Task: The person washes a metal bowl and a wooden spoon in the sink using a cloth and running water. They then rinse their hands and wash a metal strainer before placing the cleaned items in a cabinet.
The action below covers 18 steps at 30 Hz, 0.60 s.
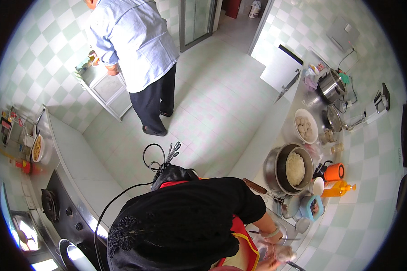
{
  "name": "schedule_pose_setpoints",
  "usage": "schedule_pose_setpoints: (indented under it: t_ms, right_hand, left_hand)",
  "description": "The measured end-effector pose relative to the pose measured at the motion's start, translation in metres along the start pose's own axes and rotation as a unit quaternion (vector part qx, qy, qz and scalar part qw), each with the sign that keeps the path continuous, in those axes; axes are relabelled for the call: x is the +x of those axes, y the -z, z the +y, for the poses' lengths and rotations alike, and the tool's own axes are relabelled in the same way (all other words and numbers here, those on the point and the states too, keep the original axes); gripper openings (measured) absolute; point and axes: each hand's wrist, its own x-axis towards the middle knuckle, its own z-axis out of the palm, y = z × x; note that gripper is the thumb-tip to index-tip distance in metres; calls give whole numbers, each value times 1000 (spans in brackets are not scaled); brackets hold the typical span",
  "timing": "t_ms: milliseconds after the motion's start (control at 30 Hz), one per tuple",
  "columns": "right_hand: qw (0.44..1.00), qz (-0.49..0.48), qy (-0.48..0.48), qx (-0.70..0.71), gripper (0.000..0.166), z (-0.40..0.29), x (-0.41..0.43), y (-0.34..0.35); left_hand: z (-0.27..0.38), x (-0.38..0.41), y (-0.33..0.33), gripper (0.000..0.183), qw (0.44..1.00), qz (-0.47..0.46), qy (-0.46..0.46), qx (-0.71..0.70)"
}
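Note:
At the lower right my left hand (pixel 273 237), with a pale bracelet at its wrist, bends down over a metal sink (pixel 285 227). My right hand (pixel 268 265) is partly cut off by the bottom edge, its fingers against a pale pinkish, wet-looking item (pixel 284 253). What that item is cannot be made out. The left fingers are hidden, so their grip does not show. Beside the hands runs a thin dark rod (pixel 291 239). My black top (pixel 176 220) and red-and-yellow apron (pixel 247 242) fill the lower middle.
Along the right counter stand a pot of rice (pixel 295 168), a handled pan (pixel 289 206), a white bowl of pale pieces (pixel 305 126), an orange soap bottle (pixel 335 188) and a steel pot (pixel 332 86). A stove (pixel 51 205) lies left. Another person (pixel 135 44) stands by a rack (pixel 108 89).

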Motion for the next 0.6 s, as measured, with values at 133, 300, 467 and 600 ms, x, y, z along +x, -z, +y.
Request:
schedule_pose_setpoints:
  t_ms: [133, 300, 467, 600]
  right_hand:
    - [997, 58, 36, -38, 40, -24, 11, -1]
    - [991, 133, 10, -31, 44, -49, 20, -6]
    - [955, 130, -222, 145, 43, -53, 23, -16]
    - [781, 169, -503, 329, 48, -52, 24, 8]
  left_hand:
    - [10, -16, -13, 26, 995, -47, -46, 70]
    - [10, -16, -19, 26, 991, -82, -48, 92]
    - [14, -35, -17, 28, 988, -88, -61, 108]
    - [19, -39, -25, 30, 982, -141, -79, 99]
